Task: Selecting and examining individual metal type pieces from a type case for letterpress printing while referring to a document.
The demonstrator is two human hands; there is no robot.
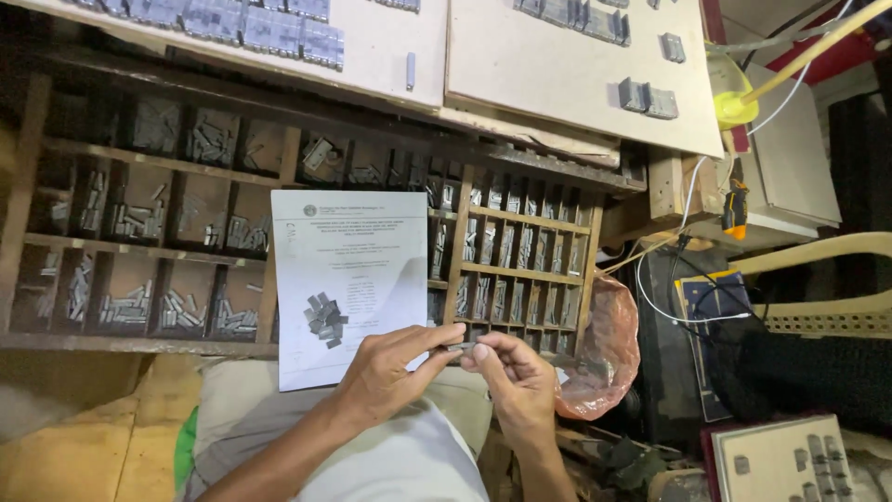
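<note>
My left hand (390,372) and my right hand (517,376) meet over my lap, fingertips pinched together on a small grey metal type piece (461,347). A long grey metal holder (583,365) runs to the right out of my right hand. Just left of my hands, a white printed sheet (348,279) leans on a wooden type case (149,232), with a small heap of loose metal type pieces (324,320) lying on its lower part.
The type case's many compartments hold metal type, with narrower slots (520,260) on the right. Pale boards (576,65) above carry type blocks. An orange plastic bag (609,349), cables and a plastic chair (827,288) crowd the right side.
</note>
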